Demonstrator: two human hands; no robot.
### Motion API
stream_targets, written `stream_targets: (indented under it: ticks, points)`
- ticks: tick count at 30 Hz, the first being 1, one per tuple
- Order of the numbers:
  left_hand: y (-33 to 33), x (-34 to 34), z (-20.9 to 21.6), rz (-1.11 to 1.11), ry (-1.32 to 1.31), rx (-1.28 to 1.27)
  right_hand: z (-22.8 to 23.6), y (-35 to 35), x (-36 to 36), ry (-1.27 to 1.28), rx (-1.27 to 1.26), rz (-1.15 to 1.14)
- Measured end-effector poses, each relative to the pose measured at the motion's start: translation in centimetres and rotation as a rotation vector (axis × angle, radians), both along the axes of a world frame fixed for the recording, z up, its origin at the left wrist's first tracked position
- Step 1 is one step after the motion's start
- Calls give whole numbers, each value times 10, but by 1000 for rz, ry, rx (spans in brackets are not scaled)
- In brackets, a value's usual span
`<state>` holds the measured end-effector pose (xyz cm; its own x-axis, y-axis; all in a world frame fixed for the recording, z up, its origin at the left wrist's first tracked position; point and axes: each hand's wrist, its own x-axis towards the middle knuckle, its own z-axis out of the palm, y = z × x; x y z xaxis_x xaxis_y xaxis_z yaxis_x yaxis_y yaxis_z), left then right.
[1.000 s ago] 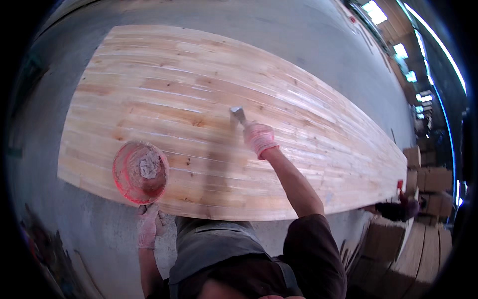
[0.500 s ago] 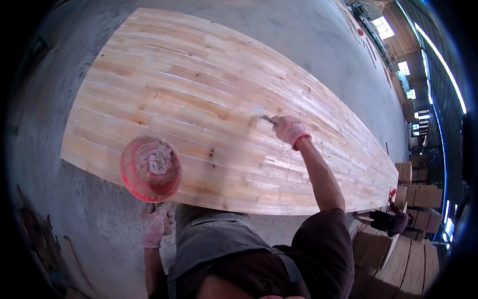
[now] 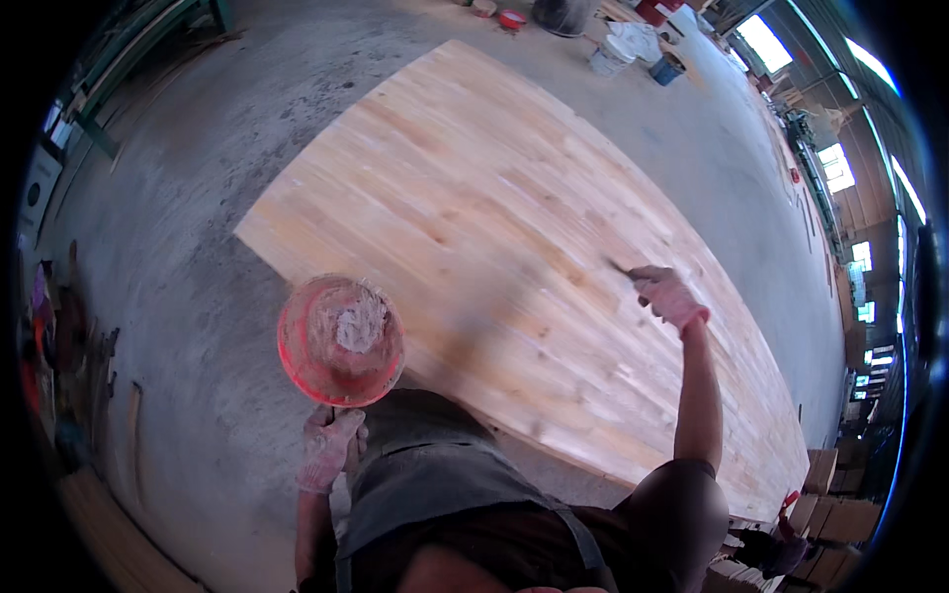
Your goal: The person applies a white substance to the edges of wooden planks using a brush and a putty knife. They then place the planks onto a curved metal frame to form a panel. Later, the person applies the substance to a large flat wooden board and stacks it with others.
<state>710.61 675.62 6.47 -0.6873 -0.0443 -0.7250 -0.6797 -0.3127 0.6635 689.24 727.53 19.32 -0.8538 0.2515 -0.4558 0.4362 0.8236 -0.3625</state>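
My gloved left hand (image 3: 330,450) is closed round the short handle of a red plastic dipper (image 3: 295,368). Inside the dipper lies a pale lump of putty (image 3: 358,329), and dried smears coat its wall. A broad panel of joined wood strips (image 3: 474,208) stretches before me, with whitish streaks along some seams. Over its right part, my gloved right hand (image 3: 668,295) grips a putty knife (image 3: 619,267), blade pointing left. Whether the blade touches the wood cannot be told. The fingers partly hide the knife's handle.
At the panel's far right end a co-worker (image 3: 776,549) is near stacked boards (image 3: 840,519). Buckets (image 3: 667,68) and a red bowl (image 3: 512,19) sit on the concrete floor beyond. A green metal frame (image 3: 129,54) stands far left, with wood pieces (image 3: 134,435) lower down.
The view has swung, bringing the green frame and buckets into sight. My right hand has moved right with the putty knife. My left hand still holds the dipper near my waist.
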Motion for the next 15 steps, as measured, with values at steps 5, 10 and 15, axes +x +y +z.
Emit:
stream_targets:
  ticks: [5, 10, 15]
  points:
    - [-3, 13, -4, 18, 59, -103, -39, 44, 23, 151, -326, -177]
    - [23, 12, 14, 167, 108, -135, -81, 93, 33, 134, -518, -278]
    - [47, 17, 24, 161, 168, -207, -86, 121, 54, 197, -597, -317]
